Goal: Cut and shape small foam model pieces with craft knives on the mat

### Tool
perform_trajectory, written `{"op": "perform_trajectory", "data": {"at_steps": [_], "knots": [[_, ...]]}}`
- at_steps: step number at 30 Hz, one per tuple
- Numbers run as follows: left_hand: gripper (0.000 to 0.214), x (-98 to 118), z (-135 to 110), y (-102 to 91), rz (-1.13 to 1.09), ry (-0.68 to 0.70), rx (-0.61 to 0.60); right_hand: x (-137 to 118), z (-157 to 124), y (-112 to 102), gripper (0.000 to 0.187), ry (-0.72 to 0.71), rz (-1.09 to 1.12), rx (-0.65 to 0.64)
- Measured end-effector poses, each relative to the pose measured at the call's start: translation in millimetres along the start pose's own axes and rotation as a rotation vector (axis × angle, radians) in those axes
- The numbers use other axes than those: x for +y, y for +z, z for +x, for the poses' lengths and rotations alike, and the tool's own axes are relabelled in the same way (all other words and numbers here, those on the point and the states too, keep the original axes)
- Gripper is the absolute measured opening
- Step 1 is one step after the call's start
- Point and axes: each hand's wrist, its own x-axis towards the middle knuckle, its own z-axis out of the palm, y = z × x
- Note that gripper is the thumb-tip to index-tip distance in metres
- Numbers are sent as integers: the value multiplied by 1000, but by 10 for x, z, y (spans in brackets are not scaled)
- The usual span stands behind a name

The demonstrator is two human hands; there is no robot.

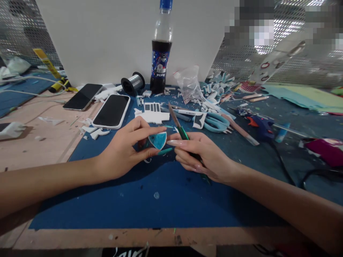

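A blue-faced piece is being gripped by the left hand; a knife (unapplied), by the right hand. What remains isn't being shown.

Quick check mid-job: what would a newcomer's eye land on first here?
Probably the bright blue, white-edged piece pinched in the left hand at mid-picture, with the green-handled knife, blade pointing away, in the right hand beside it. Next, the tall Pepsi bottle standing behind them, in front of the white panel. To the bottle's right sits a heap of pale scraps.
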Motion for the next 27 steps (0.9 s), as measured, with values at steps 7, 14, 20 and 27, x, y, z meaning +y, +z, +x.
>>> {"op": "perform_trajectory", "data": {"at_steps": [7, 14, 20, 27], "knots": [[34, 6, 1, 5, 33, 31, -1, 15, 20, 46, 14, -14, -49, 87], [37, 21, -8, 37, 294, 85, 99, 41, 18, 99, 17, -37, -234, 200], [28, 20, -19, 43, 216, 71, 82, 24, -20, 111, 27, -78, -385, 191], [35, 56, -35, 4, -32, -109, 41, -18, -104, 62, 45, -197, -475, 234]]}}
